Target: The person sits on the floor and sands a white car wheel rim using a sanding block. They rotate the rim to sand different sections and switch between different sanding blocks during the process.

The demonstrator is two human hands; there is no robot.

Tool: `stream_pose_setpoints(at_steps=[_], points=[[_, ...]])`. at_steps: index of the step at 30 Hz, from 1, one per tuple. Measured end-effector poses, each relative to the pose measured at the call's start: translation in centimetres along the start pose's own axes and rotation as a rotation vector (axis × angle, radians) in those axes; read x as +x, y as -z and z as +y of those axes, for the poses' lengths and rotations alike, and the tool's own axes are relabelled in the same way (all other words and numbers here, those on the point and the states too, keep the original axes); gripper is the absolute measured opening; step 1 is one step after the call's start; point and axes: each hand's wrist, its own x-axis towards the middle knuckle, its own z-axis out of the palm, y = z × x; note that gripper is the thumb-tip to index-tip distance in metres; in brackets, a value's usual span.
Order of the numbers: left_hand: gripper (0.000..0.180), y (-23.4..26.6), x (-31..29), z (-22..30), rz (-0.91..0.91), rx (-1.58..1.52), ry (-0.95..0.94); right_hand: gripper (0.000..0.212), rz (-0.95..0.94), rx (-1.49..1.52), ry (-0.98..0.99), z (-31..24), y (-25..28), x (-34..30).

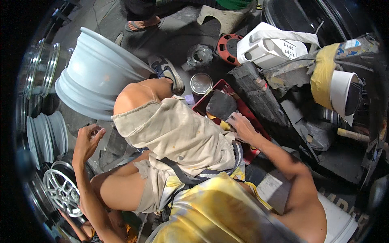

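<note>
My right hand (243,127) reaches over a red tray (256,128) beside my knee. Its bent fingers close on the lower edge of a dark grey sheet (221,105) that looks like sandpaper; the fingertips are partly hidden. Something yellow (225,125) shows in the tray under those fingers. On the other side, my left hand (86,141) is raised in the air with loosely curled fingers, the thumb apart and nothing visible in it. The nearest thing to it is a large pale grey wheel rim (97,73) lying on its side.
A round can (201,84) stands by the tray, near a dirty metal part (199,56). Right of it are a red reel (229,48), a white plastic container (269,44) and a roll with yellow tape (324,77). More rims (63,190) line the left. Another person's sandalled foot (142,24) is at the top.
</note>
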Motion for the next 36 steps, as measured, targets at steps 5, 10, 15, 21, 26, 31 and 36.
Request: stream_pose_setpoints(at_steps=[5, 10, 15, 21, 26, 31, 36], points=[[0.035, -0.1, -0.3, 0.3, -0.015, -0.037, 0.042, 0.070, 0.195, -0.059, -0.187, -0.6, 0.9, 2.3], [0.035, -0.3, -0.4, 0.0, 0.006, -0.034, 0.010, 0.072, 0.300, -0.050, -0.390, 0.4, -0.5, 4.9], [0.035, 0.0, -0.8, 0.4, -0.026, -0.039, 0.029, 0.048, 0.346, -0.148, -0.396, 2.1, -2.4, 6.2], [0.035, -0.1, -1.0, 0.1, -0.027, -0.011, 0.039, 0.033, 0.417, -0.059, -0.328, 1.6, -1.4, 7.1], [0.034, -0.2, -0.7, 0.1, 0.003, -0.020, -0.015, 0.035, 0.392, -0.053, -0.373, 2.1, -2.1, 7.8], [0.034, -0.5, -0.7, -0.1, 0.019, -0.020, -0.028, 0.034, 0.455, -0.080, -0.360, 2.2, -2.5, 7.6], [0.034, -0.4, -0.6, -0.1, 0.009, -0.005, -0.025, 0.024, 0.482, 0.061, -0.312, 2.4, -2.1, 7.3]])
